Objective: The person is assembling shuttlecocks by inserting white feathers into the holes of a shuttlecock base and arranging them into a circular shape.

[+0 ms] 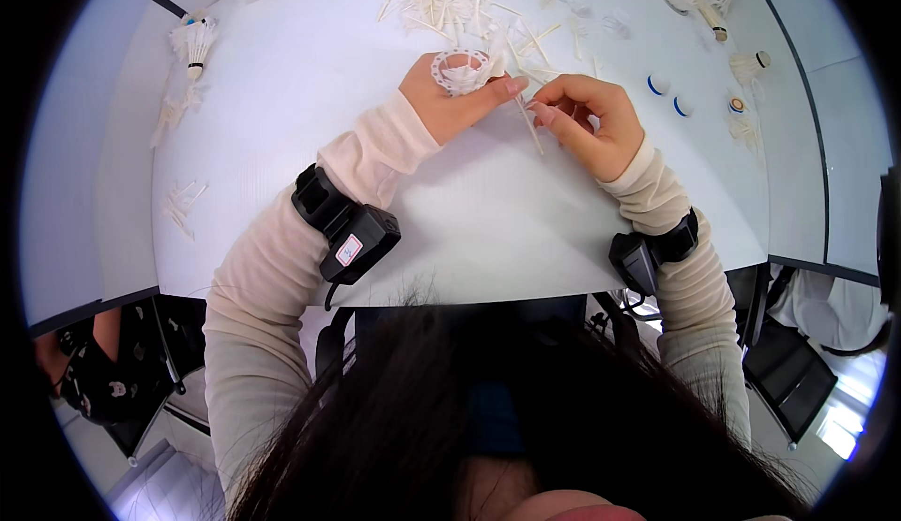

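At left, one shuttlecock (196,49) lies on the tabletop (282,89). Next, the left hand (443,111) has its fingers clamped on a white lacy ring (460,71); beside it, a thin stick (537,139) is pinched between fingers of the right hand (601,125).

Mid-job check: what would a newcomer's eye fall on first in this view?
First, the lacy white piece in the left hand, upper middle of the view, with the right hand by a thin pale stick. Then the black devices strapped to both forearms, lower down. Beyond the hands lies a loose heap of pale sticks.
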Available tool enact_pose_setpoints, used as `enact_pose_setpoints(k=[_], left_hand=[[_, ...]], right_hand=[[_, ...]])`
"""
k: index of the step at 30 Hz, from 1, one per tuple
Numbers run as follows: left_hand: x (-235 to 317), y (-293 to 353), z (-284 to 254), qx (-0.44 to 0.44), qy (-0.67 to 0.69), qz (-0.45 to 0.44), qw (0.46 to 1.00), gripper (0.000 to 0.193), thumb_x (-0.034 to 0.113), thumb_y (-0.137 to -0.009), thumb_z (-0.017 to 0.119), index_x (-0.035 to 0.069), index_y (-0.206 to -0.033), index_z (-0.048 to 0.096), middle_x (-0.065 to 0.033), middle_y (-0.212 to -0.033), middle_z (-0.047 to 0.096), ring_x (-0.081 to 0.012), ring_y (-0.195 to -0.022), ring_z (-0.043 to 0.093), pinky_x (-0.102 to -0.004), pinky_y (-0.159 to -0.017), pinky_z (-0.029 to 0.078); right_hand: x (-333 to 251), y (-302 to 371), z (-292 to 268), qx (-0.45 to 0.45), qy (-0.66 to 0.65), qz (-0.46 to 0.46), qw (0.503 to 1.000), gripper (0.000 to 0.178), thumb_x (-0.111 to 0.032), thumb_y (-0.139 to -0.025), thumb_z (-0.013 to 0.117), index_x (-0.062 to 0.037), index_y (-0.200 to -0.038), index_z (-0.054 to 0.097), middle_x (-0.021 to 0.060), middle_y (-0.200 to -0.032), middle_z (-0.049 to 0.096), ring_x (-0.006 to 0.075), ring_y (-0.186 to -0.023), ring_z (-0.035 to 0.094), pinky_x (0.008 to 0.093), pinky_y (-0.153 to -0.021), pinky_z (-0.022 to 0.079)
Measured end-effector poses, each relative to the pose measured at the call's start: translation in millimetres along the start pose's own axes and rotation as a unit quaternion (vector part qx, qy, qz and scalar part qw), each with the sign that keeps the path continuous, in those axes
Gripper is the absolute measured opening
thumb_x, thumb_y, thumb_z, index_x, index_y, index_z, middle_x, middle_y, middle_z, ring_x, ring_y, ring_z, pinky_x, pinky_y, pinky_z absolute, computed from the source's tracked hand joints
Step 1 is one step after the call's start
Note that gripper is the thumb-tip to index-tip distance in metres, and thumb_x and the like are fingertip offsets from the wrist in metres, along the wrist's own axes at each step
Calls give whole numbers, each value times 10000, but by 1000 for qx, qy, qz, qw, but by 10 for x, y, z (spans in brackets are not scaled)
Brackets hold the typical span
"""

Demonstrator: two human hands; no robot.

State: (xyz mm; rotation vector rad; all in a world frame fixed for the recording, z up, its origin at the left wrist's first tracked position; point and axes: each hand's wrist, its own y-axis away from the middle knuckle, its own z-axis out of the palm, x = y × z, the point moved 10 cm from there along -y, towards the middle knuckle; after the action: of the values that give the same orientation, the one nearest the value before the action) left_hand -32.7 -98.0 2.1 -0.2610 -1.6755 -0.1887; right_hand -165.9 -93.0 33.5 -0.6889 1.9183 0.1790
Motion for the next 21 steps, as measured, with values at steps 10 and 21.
enact_pose_setpoints(k=[10,21], left_hand=[[-1,-22,71,-46,-21,15,999,225,285,-920,607,81,-924,701,30,-808,688,-32,-692,532,-198,-575,411],[57,-26,-124,43,-26,25,998,218,272,-895,652,58,-907,691,24,-681,560,-61,-609,464,-223,-546,370]], right_hand=[[20,-31,115,-17,16,-2,1000,198,-181,-900,631,-17,-792,649,9,-630,575,66,-533,448,221,-503,368],[-49,-6,74,-26,21,-2,999,231,-184,-901,617,-10,-751,645,19,-622,599,71,-526,476,217,-492,363]])
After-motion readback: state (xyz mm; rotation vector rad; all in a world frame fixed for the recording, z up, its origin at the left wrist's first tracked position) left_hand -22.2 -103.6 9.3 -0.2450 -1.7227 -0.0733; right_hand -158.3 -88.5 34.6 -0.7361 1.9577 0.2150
